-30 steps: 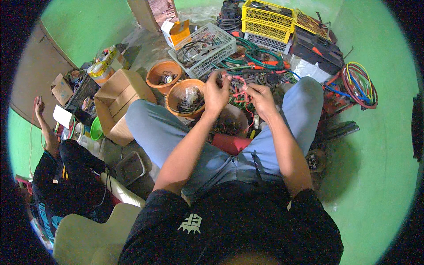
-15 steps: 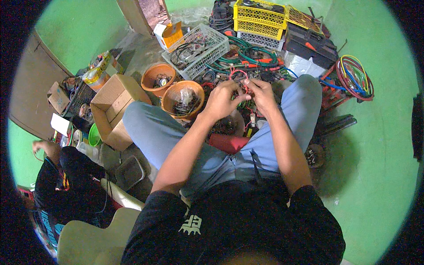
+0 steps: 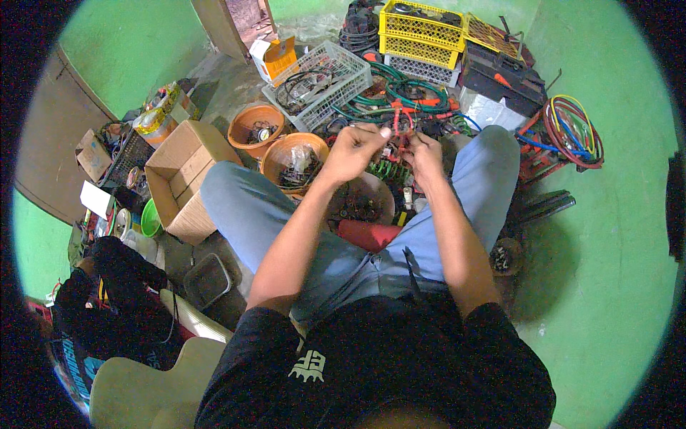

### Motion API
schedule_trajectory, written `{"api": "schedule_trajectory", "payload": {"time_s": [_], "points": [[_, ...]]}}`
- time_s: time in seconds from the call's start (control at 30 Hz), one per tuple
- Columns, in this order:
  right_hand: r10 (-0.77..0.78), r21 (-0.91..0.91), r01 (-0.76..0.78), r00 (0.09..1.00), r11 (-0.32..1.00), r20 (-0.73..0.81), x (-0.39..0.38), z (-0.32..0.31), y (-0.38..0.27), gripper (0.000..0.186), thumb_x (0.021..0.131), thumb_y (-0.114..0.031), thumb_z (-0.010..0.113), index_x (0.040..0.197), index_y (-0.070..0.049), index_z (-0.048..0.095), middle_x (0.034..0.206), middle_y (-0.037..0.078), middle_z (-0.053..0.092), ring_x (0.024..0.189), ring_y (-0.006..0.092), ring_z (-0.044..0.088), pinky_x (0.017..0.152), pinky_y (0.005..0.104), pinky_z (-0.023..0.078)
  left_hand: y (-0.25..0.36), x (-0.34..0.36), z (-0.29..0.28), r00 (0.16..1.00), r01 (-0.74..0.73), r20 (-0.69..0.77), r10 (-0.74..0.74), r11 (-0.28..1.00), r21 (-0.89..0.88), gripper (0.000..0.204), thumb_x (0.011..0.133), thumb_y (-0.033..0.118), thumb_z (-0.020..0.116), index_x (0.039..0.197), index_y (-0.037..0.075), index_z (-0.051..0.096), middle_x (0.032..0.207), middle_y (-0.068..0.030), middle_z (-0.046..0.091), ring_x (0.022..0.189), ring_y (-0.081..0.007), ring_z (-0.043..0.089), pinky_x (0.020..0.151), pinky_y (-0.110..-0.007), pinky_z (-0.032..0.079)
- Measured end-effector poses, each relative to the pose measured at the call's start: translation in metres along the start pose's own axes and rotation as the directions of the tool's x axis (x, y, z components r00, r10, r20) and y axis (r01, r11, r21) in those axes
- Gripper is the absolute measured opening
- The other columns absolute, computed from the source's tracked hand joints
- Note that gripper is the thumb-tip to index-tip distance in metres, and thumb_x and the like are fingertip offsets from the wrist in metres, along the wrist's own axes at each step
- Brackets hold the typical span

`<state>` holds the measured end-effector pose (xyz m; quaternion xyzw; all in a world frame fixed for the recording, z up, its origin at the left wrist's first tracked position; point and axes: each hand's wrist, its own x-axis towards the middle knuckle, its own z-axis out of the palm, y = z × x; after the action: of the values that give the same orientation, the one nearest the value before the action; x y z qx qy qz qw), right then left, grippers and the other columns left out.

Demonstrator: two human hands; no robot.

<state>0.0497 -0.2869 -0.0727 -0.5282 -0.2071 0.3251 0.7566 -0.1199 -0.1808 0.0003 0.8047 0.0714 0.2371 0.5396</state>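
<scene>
In front of my knees my right hand (image 3: 424,154) is closed on a length of red wire (image 3: 402,113), which loops up above the fingers. My left hand (image 3: 355,153) is just left of it, fingers curled and thumb pressed toward them. Whether anything is pinched there is too small to make out. Below the hands sits a round bowl (image 3: 380,191) of small dark parts, with green coiled wire (image 3: 388,169) at its far edge. A small white connector-like piece (image 3: 408,197) hangs or lies under my right hand. A red object (image 3: 368,234) lies between my thighs.
Two orange pots (image 3: 249,118) of small parts and a cardboard box (image 3: 187,184) stand left. Behind are a grey crate (image 3: 348,87), green hose (image 3: 400,77), yellow crates (image 3: 418,36) and a black toolbox (image 3: 500,79). Coiled hoses (image 3: 572,132) hang right. Another person (image 3: 118,307) sits at left.
My left hand has turned and come away from my right hand, opening a gap between them. The red wire now rises above my right hand. The other person's raised hand has dropped from sight.
</scene>
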Motion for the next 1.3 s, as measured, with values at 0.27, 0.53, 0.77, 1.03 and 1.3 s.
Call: {"api": "schedule_trajectory", "payload": {"time_s": [0.27,0.53,0.77,1.03,1.3], "points": [[0.042,0.06,-0.031,0.98,0.998,-0.197,0.013,-0.009,0.005,0.02,0.095,-0.017,0.061,0.096,0.002,0.065,0.078,0.005,0.059,0.072,0.0175,0.062,0.066,0.0334,0.057,0.006,-0.006,-0.018,0.996,-0.013,-0.088,-0.017,0.946,-0.324,0.069,0.098,0.06,0.036,0.068,0.003,0.062,0.066,-0.0047,0.058,0.065,-0.0147,0.05,0.062,-0.028,0.035],[0.018,0.106,0.02,0.939,0.994,-0.344,0.023,-0.022,0.013,0.021,0.094,-0.014,0.061,0.097,0.007,0.063,0.078,0.009,0.062,0.063,0.0172,0.061,0.053,0.0311,0.057,0.013,-0.022,-0.055,0.908,-0.229,-0.352,-0.227,0.435,-0.871,0.056,0.093,0.059,0.051,0.067,0.009,0.048,0.058,-0.0025,0.041,0.063,-0.0217,0.046,0.074,-0.037,0.041],[-0.004,0.118,0.061,0.901,0.991,-0.434,0.021,-0.021,0.018,0.017,0.094,-0.012,0.062,0.088,0.004,0.059,0.076,0.008,0.057,0.062,0.0189,0.06,0.055,0.0332,0.058,-0.001,-0.021,-0.09,0.655,-0.326,-0.564,-0.502,0.486,-0.811,0.043,0.094,0.048,0.055,0.076,0.009,0.053,0.065,-0.0011,0.043,0.068,-0.022,0.048,0.065,-0.033,0.038],[0.219,0.512,0.116,0.808,0.851,-0.548,0.007,-0.024,0.019,0.016,0.089,-0.001,0.048,0.104,0.005,0.05,0.091,0.014,0.058,0.074,0.0242,0.064,0.067,0.0359,0.064,0.001,-0.027,-0.095,0.723,-0.559,-0.631,-0.281,0.298,-0.774,0.03,0.095,0.039,0.056,0.09,0.01,0.06,0.06,0.0016,0.036,0.057,-0.0126,0.034,0.058,-0.029,0.032],[-0.142,0.18,0.233,0.901,0.956,-0.41,0.021,-0.032,0.028,0.02,0.097,-0.013,0.058,0.097,0.007,0.054,0.088,0.013,0.059,0.078,0.0261,0.067,0.069,0.0376,0.062,-0.017,-0.026,-0.107,0.565,-0.191,-0.718,-0.408,0.781,-0.594,0.026,0.095,0.027,0.057,0.093,0.001,0.064,0.071,-0.0017,0.053,0.065,-0.0131,0.052,0.061,-0.027,0.045]]}}
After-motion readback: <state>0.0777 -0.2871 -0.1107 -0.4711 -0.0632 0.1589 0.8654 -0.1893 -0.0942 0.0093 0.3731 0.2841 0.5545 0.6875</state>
